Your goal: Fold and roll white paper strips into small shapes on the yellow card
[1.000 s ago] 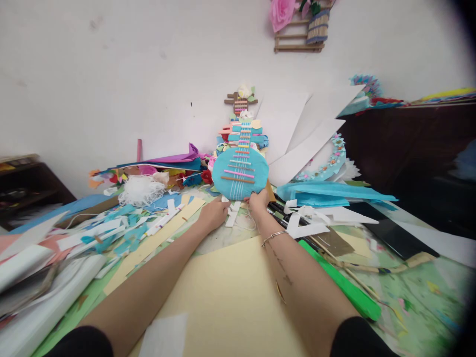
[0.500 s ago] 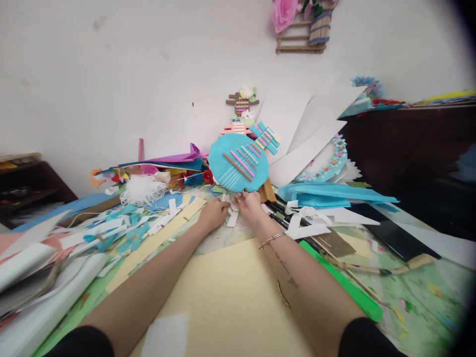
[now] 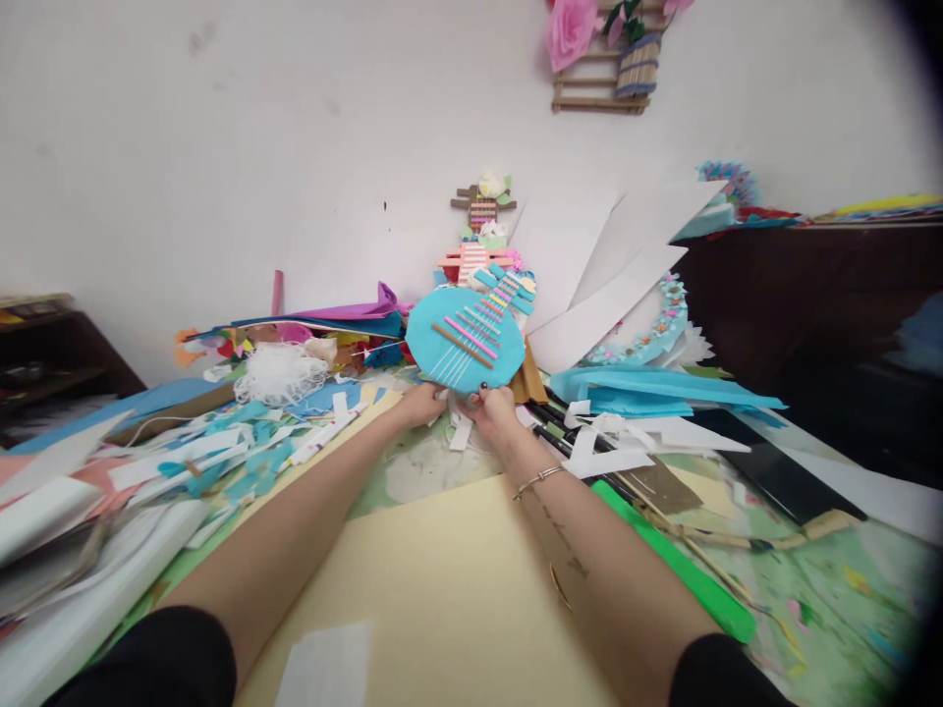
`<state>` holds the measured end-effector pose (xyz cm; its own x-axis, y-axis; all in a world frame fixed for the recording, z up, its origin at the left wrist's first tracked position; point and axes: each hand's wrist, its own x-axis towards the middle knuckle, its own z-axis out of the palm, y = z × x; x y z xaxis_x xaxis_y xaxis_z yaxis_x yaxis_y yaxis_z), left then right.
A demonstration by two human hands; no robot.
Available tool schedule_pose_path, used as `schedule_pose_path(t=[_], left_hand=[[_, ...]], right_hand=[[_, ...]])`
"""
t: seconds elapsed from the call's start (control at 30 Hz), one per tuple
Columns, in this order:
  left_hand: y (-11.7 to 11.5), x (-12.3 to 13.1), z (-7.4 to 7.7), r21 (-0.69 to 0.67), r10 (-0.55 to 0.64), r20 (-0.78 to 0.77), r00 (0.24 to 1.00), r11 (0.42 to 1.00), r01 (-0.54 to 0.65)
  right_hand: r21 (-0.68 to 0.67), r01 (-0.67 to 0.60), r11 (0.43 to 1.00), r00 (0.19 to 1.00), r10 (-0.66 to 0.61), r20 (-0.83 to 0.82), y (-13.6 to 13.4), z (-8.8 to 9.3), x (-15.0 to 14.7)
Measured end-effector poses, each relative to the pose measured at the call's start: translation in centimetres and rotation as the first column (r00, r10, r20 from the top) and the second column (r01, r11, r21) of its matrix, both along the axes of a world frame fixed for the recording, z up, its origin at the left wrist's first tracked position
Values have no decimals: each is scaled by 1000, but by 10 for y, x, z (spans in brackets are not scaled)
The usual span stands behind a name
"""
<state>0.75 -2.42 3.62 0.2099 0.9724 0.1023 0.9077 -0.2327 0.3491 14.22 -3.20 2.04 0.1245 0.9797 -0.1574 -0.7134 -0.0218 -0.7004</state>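
A handmade paper lute point(image 3: 434, 334) stands propped in front of me, leaning a little to the right. Its body is a bright blue rounded disc with white strings and thin pink, brown and blue bars, and its short neck points to the upper right. My right hand point(image 3: 493, 407) grips its lower edge, with the thumb on the front and the other fingers partly hidden. Closed at the lower left edge is my left hand point(image 3: 422, 404), its fingertips mostly out of sight. White paper scraps point(image 3: 461, 432) lie between the hands.
A large cream card point(image 3: 434, 560) covers the near table. On the left are paper strips point(image 3: 213, 447) and a tangle of white string point(image 3: 280, 375). Markers point(image 3: 552, 439), a green strip point(image 3: 685, 574) and a black panel point(image 3: 766, 466) lie right. Smaller lute models point(image 3: 482, 208) stand behind.
My left hand has moved left and up to the lute's edge. The lute has shifted slightly down and left, and its face has tilted. My right hand stays at its lower edge.
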Motion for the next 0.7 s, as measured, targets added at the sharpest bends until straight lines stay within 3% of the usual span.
schedule_pose_path(t=[0.13, 0.4, 0.57, 0.7], left_hand=[[5, -5, 7, -83, -29, 49, 998, 996, 33], [5, -12, 11, -103, -67, 112, 991, 992, 78], [7, -14, 13, -183, 2, 248, 969, 982, 45], [9, -20, 14, -254, 89, 424, 901, 967, 24]], right_hand=[[-12, 2, 1000, 1000, -2, 9, 0, 0, 0], [-31, 12, 999, 1000, -11, 10, -1, 0, 0], [-44, 31, 999, 1000, -31, 4, -2, -1, 0], [-61, 47, 997, 999, -48, -6, -1, -4, 0]])
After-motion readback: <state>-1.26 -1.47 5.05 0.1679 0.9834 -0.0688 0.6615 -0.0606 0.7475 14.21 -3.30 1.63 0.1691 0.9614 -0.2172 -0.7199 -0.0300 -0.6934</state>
